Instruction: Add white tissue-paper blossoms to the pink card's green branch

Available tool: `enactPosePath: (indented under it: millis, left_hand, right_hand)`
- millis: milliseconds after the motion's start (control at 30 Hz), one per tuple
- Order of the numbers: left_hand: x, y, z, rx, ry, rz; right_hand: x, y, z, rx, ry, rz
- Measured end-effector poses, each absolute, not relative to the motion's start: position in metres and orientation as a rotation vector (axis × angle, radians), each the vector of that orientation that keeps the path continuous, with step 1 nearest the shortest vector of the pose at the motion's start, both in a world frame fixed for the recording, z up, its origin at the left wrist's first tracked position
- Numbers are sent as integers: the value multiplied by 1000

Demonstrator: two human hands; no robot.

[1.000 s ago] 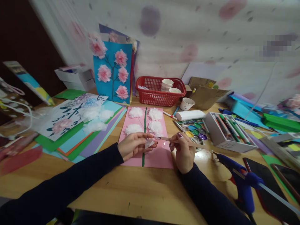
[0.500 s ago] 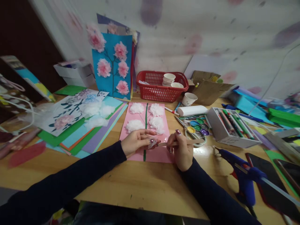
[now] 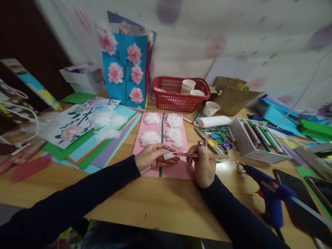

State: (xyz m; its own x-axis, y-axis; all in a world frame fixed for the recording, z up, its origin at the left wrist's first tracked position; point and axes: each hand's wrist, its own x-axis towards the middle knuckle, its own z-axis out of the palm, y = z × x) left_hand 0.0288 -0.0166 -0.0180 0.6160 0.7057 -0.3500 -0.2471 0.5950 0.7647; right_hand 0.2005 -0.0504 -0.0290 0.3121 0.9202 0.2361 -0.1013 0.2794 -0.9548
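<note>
My left hand (image 3: 153, 157) pinches a small white scrap of tissue or paper (image 3: 169, 156) between thumb and fingers. In my right hand (image 3: 203, 164) is a paintbrush (image 3: 216, 156) with a pale wooden handle, its dark tip at the scrap's edge. Both hands hover over the lower part of a pink sheet (image 3: 180, 171). That sheet carries a green painted stem (image 3: 162, 129) and several fluffy white tufts, one of them a white tuft (image 3: 150, 138) just beyond my left hand. A paint palette (image 3: 219, 140) with coloured wells lies right of the sheet, partly behind my right hand.
A red basket (image 3: 178, 103) with paper cups stands at the back, near a blue flower picture (image 3: 124, 69). Coloured papers (image 3: 111, 152) lie left. To the right are a marker box (image 3: 259, 141), a blue glue gun (image 3: 272, 197) and a phone (image 3: 298, 200).
The white scrap in my left hand now shows more plainly, held flatter. The paintbrush has tilted slightly and its tip is seen at the scrap. Everything else stays put.
</note>
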Motion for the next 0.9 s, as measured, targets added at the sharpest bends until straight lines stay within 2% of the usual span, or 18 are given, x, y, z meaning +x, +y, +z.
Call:
enactPosePath:
  millis: [433, 900]
  left_hand:
    - [26, -13, -25, 856, 648, 675]
    - [30, -18, -29, 1030, 558, 650]
  right_hand:
    - [203, -47, -25, -1104, -840, 738]
    - [200, -53, -25, -1047, -977, 994]
